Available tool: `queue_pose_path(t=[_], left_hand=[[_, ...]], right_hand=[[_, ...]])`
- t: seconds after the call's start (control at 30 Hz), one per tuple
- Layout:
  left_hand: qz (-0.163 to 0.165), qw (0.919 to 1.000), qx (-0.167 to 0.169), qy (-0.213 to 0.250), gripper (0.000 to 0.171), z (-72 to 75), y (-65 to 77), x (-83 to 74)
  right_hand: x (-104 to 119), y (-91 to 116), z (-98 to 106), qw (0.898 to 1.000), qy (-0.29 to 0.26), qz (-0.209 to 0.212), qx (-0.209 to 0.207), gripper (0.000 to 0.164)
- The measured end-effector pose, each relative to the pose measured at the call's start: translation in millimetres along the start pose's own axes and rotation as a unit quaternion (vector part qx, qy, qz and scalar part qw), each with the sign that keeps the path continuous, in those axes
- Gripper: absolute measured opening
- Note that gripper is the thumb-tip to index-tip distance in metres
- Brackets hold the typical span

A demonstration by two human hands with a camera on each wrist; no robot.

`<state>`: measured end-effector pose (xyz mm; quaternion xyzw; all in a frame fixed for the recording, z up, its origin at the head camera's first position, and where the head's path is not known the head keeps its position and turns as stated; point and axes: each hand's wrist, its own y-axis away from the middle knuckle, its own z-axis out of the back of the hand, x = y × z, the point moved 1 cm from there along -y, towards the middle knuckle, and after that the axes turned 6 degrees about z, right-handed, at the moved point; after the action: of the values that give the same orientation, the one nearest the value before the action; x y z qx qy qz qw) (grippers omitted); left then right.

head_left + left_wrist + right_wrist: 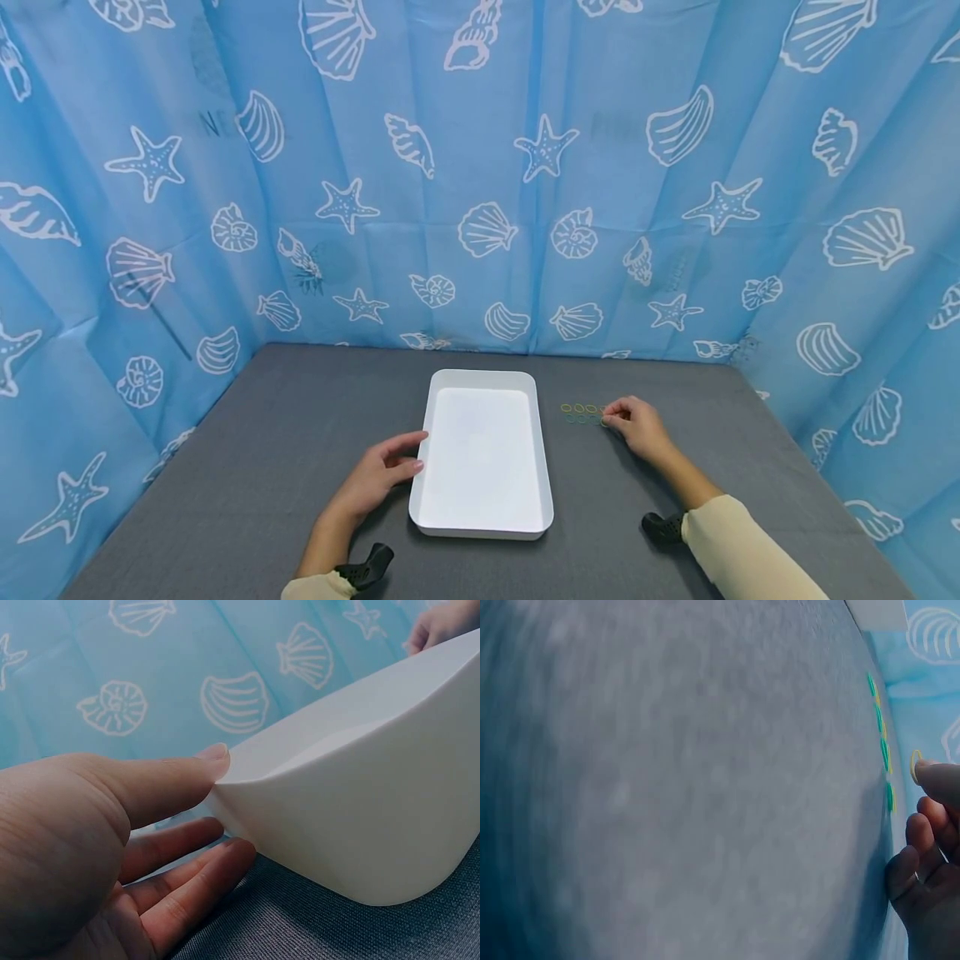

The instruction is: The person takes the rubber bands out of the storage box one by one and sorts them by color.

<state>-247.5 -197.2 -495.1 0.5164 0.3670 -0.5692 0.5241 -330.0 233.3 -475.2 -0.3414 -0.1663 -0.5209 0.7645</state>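
Observation:
A white rectangular tray (480,454) lies on the grey cloth. My left hand (375,477) is at its left side, thumb and fingertips touching the rim and outer wall without wrapping round them; the left wrist view shows the thumb (214,759) against the rim. Right of the tray, my right hand (636,427) pinches a small, thin yellow ring (916,766), like a rubber band, just above the table. Beside those fingers, a row of yellow rings (579,408) lies behind a row of green rings (582,419); the hand partly hides their right end.
A grey cloth (300,433) covers the table. Blue curtains (480,175) with white shell and starfish prints hang behind it and along both sides. Each wrist bears a black strapped device, the right one (663,528) close to the table surface.

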Motion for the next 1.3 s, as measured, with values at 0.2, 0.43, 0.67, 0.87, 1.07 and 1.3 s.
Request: queue_pose_path(t=[0.2,0.43,0.67,0.87,1.07,1.3], left_hand=[[-0.002,1.0000,-0.001,-0.005,0.049,-0.4,-0.7,0.6],[-0.002,1.0000,-0.004,-0.004,0.048,-0.7,-0.7,0.6],[-0.001,0.9999,-0.008,-0.008,0.048,-0.8,-0.9,1.0],[0.000,0.9999,-0.011,-0.009,0.047,0.0,-0.6,1.3],[0.000,0.9999,-0.008,-0.008,0.048,0.9,0.9,0.3],[-0.012,0.9999,0.005,-0.002,0.050,0.2,1.1,0.7]], right_hand=[[-6.8,2.8,5.4,1.000,0.012,-0.015,0.003,0.004],[-16.2,-0.9,7.3,0.998,0.004,-0.062,0.007,0.006],[-18.3,-6.6,4.9,0.996,0.011,-0.088,-0.008,0.010],[-19.3,-12.2,4.0,0.993,0.017,-0.113,-0.006,0.013],[-22.3,-18.2,2.8,0.989,0.029,-0.144,-0.011,0.014],[-18.3,-21.8,3.7,0.983,0.058,-0.173,-0.003,0.014]])
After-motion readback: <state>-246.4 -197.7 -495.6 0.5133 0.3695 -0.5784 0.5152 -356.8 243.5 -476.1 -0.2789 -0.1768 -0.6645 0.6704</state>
